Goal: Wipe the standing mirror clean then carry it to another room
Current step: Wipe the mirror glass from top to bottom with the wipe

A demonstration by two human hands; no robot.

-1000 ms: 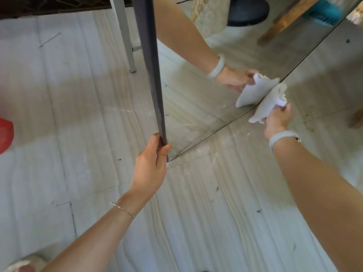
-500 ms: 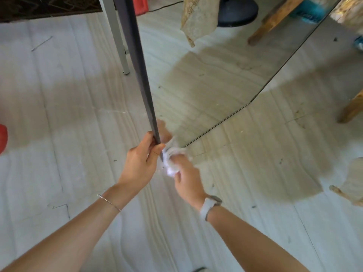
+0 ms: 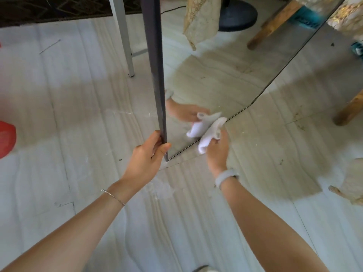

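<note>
The standing mirror [image 3: 225,75] stands on the pale floor, its dark side frame [image 3: 155,75] running down to the bottom left corner. My left hand [image 3: 149,158] grips that frame just above the corner. My right hand [image 3: 217,152] holds a crumpled white cloth [image 3: 209,135] against the glass along the mirror's bottom edge, a little right of the corner. The glass reflects the hand and cloth.
A white metal leg [image 3: 122,36] stands behind the mirror at left. A red object [image 3: 5,140] lies at the far left edge. Wooden furniture legs [image 3: 347,112] stand at right, with a patterned fabric [image 3: 351,185] on the floor below them. A dark rug [image 3: 49,10] lies at the back.
My right hand swept the cloth from the right part of the bottom edge to the left corner, then back a little to the right. My left hand kept its grip on the frame.
</note>
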